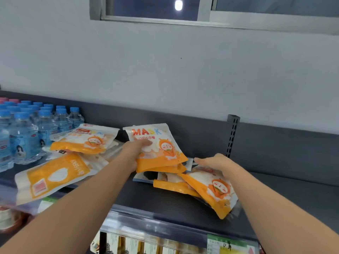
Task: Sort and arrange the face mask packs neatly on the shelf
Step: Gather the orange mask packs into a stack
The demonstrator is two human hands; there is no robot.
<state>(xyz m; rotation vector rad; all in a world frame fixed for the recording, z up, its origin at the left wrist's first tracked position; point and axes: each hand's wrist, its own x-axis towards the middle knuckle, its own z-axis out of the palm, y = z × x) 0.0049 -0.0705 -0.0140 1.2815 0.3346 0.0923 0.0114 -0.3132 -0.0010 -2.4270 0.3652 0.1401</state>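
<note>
My left hand (134, 153) grips a small stack of orange-and-white mask packs (161, 151) by the lower left corner, tilted upright above the dark shelf (165, 200). The top pack reads MASK with a cartoon figure. My right hand (214, 163) lies flat with straight fingers on another pile of the same packs (211, 191) lying askew at the right of the shelf. More packs (86, 139) are piled at the left. A single orange pack with a white mask picture (53, 177) lies over the shelf's front edge.
Several water bottles with blue caps (27, 131) stand at the far left of the shelf. A slotted upright post (232, 134) rises at the back right. A price-tag rail (165, 230) runs along the front edge, with goods on the shelf below.
</note>
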